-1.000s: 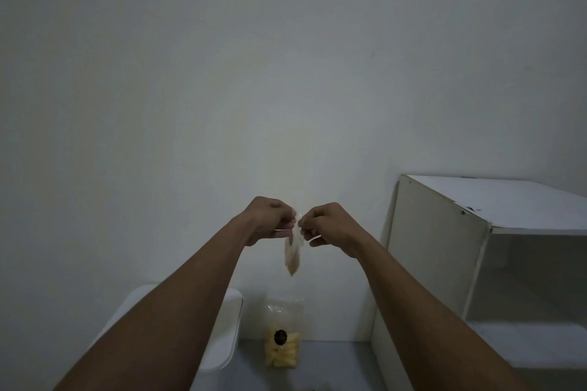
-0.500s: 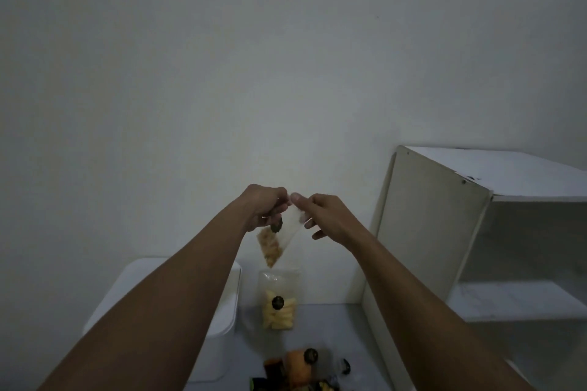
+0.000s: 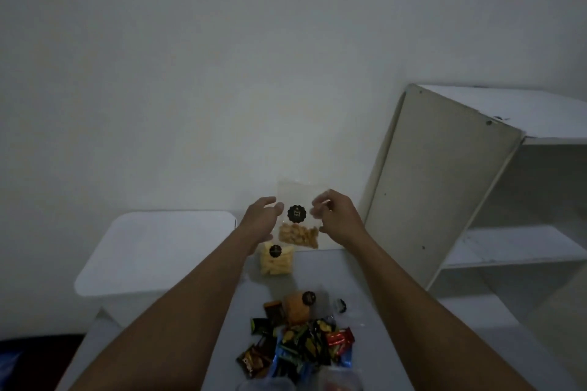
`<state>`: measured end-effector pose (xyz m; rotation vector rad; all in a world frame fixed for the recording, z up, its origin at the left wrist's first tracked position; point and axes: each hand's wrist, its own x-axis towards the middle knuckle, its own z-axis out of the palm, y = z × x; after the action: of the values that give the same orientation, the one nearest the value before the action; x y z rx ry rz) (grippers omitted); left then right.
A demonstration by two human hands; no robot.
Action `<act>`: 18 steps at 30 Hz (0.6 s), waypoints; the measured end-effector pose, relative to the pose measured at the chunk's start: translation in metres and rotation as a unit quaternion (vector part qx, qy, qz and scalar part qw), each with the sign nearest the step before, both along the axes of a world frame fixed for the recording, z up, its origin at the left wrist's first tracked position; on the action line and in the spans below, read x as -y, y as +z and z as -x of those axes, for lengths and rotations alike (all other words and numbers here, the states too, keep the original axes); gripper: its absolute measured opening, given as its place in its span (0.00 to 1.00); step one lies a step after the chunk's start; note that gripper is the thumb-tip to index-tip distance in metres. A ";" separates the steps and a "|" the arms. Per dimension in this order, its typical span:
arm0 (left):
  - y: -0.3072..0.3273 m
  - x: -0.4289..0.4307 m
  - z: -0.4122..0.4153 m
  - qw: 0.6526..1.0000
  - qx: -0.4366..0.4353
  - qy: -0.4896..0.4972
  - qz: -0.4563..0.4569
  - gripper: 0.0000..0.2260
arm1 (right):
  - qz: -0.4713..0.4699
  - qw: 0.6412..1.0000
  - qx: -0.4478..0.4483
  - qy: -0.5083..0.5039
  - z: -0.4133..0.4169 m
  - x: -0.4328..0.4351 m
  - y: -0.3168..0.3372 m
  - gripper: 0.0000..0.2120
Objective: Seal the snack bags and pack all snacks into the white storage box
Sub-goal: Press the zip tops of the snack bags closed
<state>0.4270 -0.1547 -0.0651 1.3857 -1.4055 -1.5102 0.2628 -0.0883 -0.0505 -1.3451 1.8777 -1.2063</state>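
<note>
Above the grey surface [image 3: 359, 276], right hand [image 3: 336, 216] pinched the clear snack bag [image 3: 297, 222] (seal unconfirmed); left hand [image 3: 260, 220] open at its 9 o'clock edge. One-sided pinch risked spillage.

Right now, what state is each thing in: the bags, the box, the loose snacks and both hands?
clear snack bag: held upright in the air; seal too unclear to judge.
left hand: fingers straight, at the bag's left edge.
right hand: pinches the bag's right edge.
white storage box: lid on.
yellow snack bag: standing on the table.
wrapped snacks: loose pile, unpacked.
</note>
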 end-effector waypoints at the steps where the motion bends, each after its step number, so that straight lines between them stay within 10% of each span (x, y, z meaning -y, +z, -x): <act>1: -0.011 0.001 0.004 1.000 -0.009 -0.010 -0.007 0.13 | -0.007 1.000 0.005 0.002 0.004 0.003 -0.007 0.10; 18: -0.189 0.077 0.136 0.994 0.060 0.084 -0.030 0.08 | -0.172 0.980 0.063 -0.072 0.108 0.087 -0.183 0.14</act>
<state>0.2914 -0.2317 -0.2544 1.6115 -1.2880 -1.3912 0.1552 -0.1758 -0.2332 -0.9395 2.0069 -0.9515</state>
